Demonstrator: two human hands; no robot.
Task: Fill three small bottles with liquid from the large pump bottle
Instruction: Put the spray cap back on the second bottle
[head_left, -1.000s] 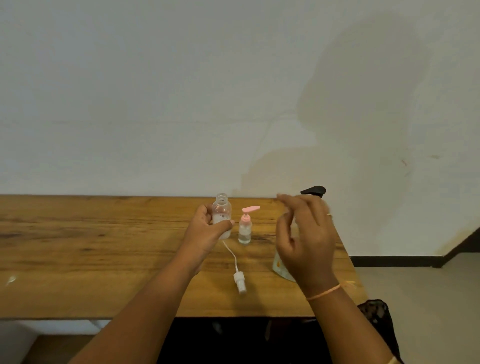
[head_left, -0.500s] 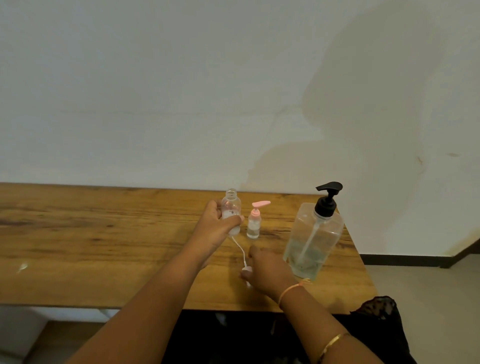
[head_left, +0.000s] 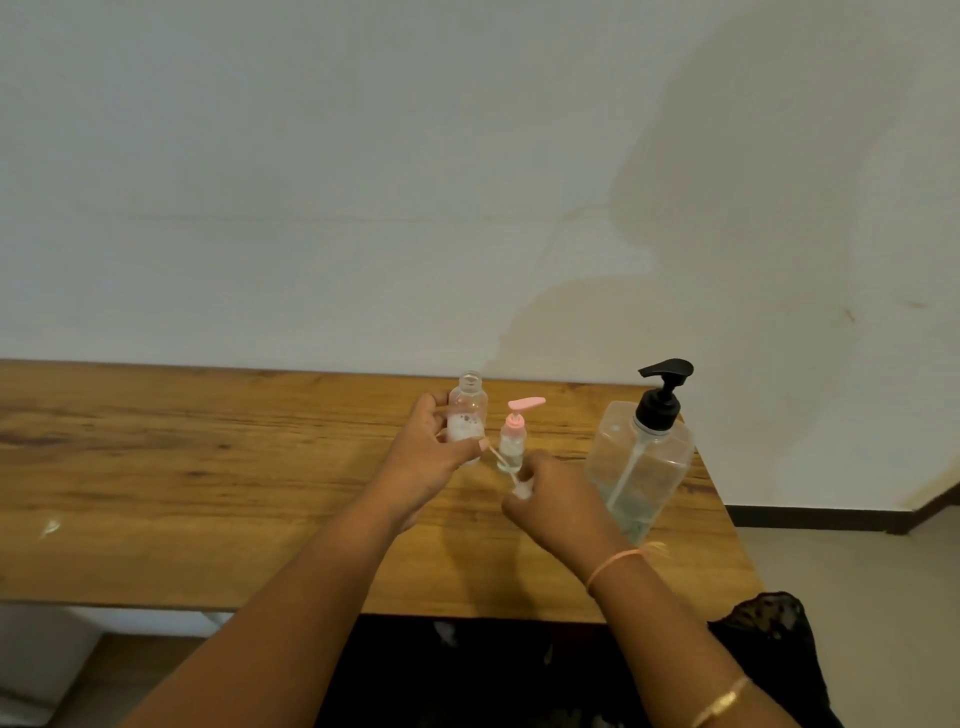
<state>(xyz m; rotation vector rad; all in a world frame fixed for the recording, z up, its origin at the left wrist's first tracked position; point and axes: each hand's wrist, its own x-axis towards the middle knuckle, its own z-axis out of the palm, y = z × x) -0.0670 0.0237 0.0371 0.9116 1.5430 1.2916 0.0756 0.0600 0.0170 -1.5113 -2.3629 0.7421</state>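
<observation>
Watching the head feed, I see the left hand (head_left: 428, 460) wrapped round the open small bottle (head_left: 467, 405), fingers behind it and the thumb across the front, low down. The bottle is upright, its long axis vertical and its uncapped mouth pointing straight up. A whitish, bubbly fill sits in its lower half. Its base is hidden behind the thumb, so I cannot tell whether it rests on the table (head_left: 208, 493) or is held just off it. It sits toward the table's far edge, near the wall (head_left: 363, 182).

Just to its right, the pink pump bottle (head_left: 511, 441) stands upright on the wood. Its flat pink spout points right, toward the large pump bottle (head_left: 639, 467). That one stands upright near the table's right end, just beside the right hand (head_left: 558, 506). Its black spout points left, toward the small bottles, and a shallow layer of clear liquid lies at its bottom.

The right hand is curled, its fingertips pinching the white spray cap (head_left: 521, 489) in front of the pink pump bottle. The cap's thin dip tube (head_left: 497, 457) slants up and to the left from the cap. Its free end lies at the left thumb tip, beside the open small bottle's lower body; I cannot tell if they touch.

An orange thread band (head_left: 615, 564) circles the right wrist, and a gold bangle (head_left: 722, 701) sits further up the forearm.
</observation>
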